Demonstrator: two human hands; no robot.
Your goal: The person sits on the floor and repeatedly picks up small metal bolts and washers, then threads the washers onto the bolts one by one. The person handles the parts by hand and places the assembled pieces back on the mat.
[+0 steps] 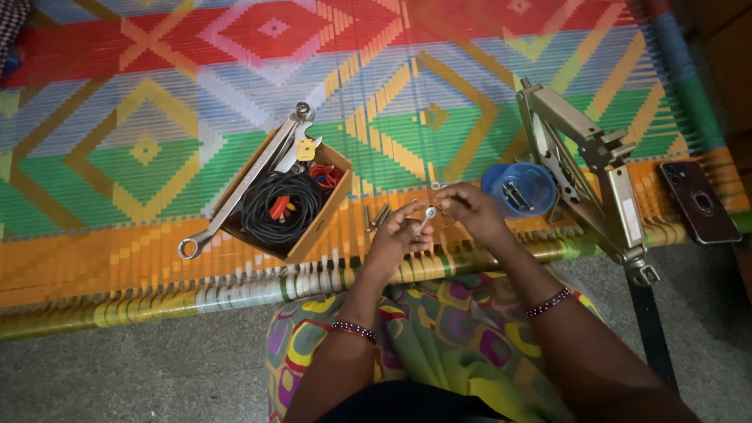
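Metal, small and silvery: a bolt-like fastener [428,213] sits pinched between both hands, held up just above the near edge of the woven cot [157,157], over the person's lap. Left hand [399,233] is curled closed, fingertips gripping the lower end. Right hand [468,210] is closed too, thumb and fingers meeting the piece from the top right. Looks like one hand steadies while the other works the part, though I can't tell if anything is threaded on; it's too small and partly hidden by fingers.

The piece itself: pale, shiny, short shank with a rounded end catching the light. No more detail resolvable.

Layout seems arranged for reach:
- a couple of loose bolts [376,217] lie on the weave just left of the hands, close enough to grab
- blue plastic cup [519,188] just right of the hands, more metal parts inside, probably keeps small bits from dropping through the weave
- cardboard box [286,196] to the left holds coiled black cable and red wire; a long spanner [243,188] rests across its edge, ring end down on the cot
- scissor jack [583,168] stands tilted at the right, near the cup
- phone [699,202] lies flat at far right, well apart from the work

Beaded bracelets on both wrists, patterned cloth over the lap.
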